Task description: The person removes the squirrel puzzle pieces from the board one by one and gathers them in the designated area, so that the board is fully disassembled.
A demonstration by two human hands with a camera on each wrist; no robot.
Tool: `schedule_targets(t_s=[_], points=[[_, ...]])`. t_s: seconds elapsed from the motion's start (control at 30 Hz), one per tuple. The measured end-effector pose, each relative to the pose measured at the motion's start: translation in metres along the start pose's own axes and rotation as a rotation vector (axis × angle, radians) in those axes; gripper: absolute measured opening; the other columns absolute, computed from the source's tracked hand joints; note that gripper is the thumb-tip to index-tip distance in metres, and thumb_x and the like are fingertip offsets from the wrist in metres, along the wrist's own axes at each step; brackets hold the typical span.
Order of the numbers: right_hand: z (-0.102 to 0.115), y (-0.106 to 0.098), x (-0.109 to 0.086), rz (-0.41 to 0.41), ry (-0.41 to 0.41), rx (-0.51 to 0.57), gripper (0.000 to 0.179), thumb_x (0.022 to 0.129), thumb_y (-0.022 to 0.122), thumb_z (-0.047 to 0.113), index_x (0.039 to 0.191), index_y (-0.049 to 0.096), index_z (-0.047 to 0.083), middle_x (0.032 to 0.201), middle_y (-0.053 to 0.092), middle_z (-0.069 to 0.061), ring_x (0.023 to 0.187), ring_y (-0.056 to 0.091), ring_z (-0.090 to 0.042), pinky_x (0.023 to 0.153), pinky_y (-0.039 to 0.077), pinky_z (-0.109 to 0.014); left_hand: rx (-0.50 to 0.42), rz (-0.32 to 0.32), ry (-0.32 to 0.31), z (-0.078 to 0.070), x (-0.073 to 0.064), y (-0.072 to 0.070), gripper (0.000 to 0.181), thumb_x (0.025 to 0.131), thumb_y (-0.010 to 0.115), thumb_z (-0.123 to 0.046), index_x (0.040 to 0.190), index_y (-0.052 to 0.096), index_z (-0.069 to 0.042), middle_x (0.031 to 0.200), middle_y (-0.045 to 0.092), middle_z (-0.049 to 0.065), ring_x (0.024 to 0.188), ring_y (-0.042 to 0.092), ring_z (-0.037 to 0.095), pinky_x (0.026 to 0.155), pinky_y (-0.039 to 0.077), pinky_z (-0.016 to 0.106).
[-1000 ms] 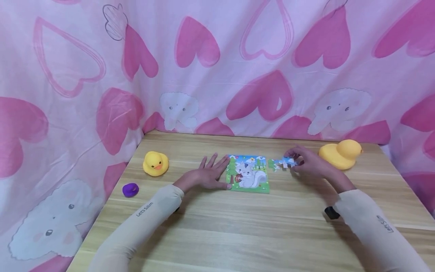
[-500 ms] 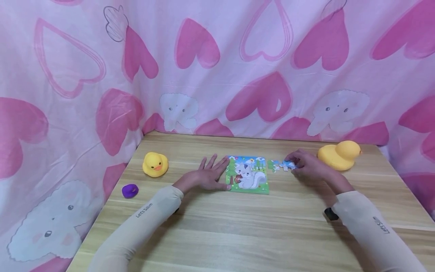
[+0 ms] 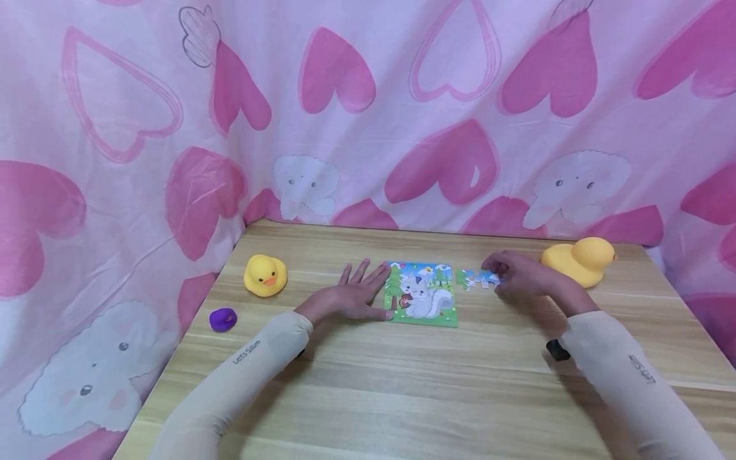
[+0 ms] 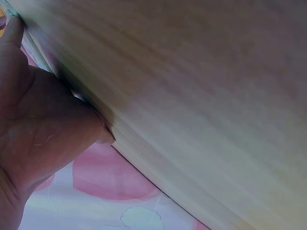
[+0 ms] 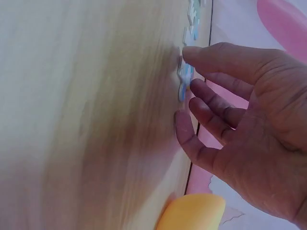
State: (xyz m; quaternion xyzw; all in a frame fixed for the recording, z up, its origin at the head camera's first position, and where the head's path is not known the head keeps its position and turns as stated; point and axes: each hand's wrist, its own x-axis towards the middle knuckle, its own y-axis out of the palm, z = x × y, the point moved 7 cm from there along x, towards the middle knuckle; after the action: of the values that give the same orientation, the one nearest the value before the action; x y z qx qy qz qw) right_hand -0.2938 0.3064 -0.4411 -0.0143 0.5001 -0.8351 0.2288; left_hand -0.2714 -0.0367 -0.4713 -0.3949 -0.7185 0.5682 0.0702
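Observation:
A square squirrel picture puzzle [image 3: 422, 294] lies flat on the wooden table. My left hand [image 3: 359, 299], fingers spread, rests along its left side with fingertips and thumb at the edge. To the right of the picture is a green and white jigsaw piece [image 3: 464, 280]. Beside that one, my right hand [image 3: 517, 275] pinches a blue and white jigsaw piece [image 3: 489, 278]. In the right wrist view the thumb is at the near edge of that piece [image 5: 184, 72], fingers curled on its far side. The left wrist view shows mostly my palm [image 4: 43, 124] low over the table.
A yellow rubber duck [image 3: 266, 276] and a small purple duck [image 3: 223, 319] stand at the left. A larger yellow duck [image 3: 577, 260] sits just behind my right hand. A pink heart-print curtain [image 3: 356, 147] hangs along the table's back edge.
The right-hand fingers have lowered slightly and the blue piece now lies flatter, in line with the green one. The left hand keeps its place.

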Motion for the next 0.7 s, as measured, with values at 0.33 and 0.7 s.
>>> schedule_targets(t_s=[0.33,0.7], points=[[0.025,0.006,0.017,-0.106,-0.101,0.009,0.051,0.092,0.082,0.017,0.138,0.064,0.002,0.136,0.068,-0.019,0.128,0.063,-0.04,0.108,0.052,-0.061,0.009,0.001,-0.007,-0.001,0.0,-0.001,0.109,0.099,0.05,-0.075,0.171,-0.01,-0.019,0.18,-0.015,-0.001,0.165,-0.021,0.038,0.129,-0.014,0.068],[0.051,0.03,0.024,-0.091,-0.08,0.094,0.05,0.09,0.086,0.02,0.136,0.069,0.012,0.132,0.065,-0.005,0.124,0.061,-0.028,0.108,0.055,-0.055,0.009,-0.003,-0.007,0.001,0.003,0.001,0.109,0.098,0.05,-0.076,0.171,-0.011,-0.02,0.18,-0.016,-0.002,0.165,-0.021,0.038,0.129,-0.014,0.068]])
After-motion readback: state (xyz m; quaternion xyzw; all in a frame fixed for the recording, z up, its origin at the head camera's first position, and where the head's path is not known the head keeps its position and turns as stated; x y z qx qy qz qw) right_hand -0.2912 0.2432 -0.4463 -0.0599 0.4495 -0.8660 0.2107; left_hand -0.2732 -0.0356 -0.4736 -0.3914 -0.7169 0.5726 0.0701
